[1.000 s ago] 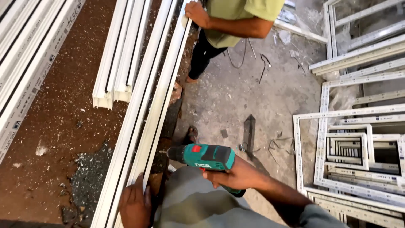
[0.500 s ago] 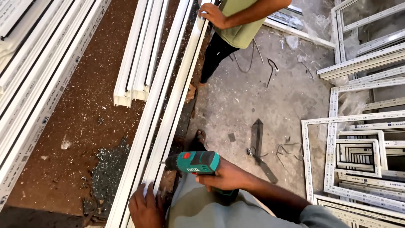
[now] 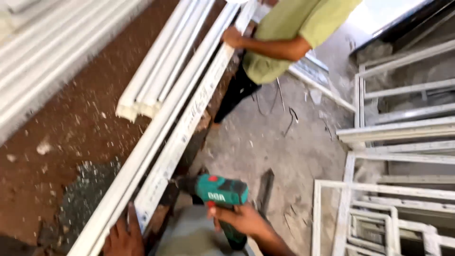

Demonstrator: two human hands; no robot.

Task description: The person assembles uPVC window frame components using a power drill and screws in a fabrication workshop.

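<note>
My right hand (image 3: 241, 220) grips a teal and black cordless drill (image 3: 219, 190), its nose pointing left at the side of a long white plastic profile (image 3: 182, 137). That profile runs diagonally from the bottom left to the top middle along the edge of a brown workbench (image 3: 71, 132). My left hand (image 3: 124, 234) presses flat on the profile's near end, at the bottom of the view. A co-worker in a green shirt (image 3: 284, 42) stands at the far end with a hand (image 3: 233, 36) on the same profile.
More white profiles (image 3: 161, 71) lie stacked on the bench, with others (image 3: 42, 52) at the far left. White shavings and grey debris (image 3: 83, 189) litter the bench. Assembled white window frames (image 3: 393, 189) lean at the right on the grey concrete floor (image 3: 265, 142).
The view has shifted and tilted, so the co-worker and frames appear larger. The drill has stayed at the profile's side, and my left hand remains on the profile.
</note>
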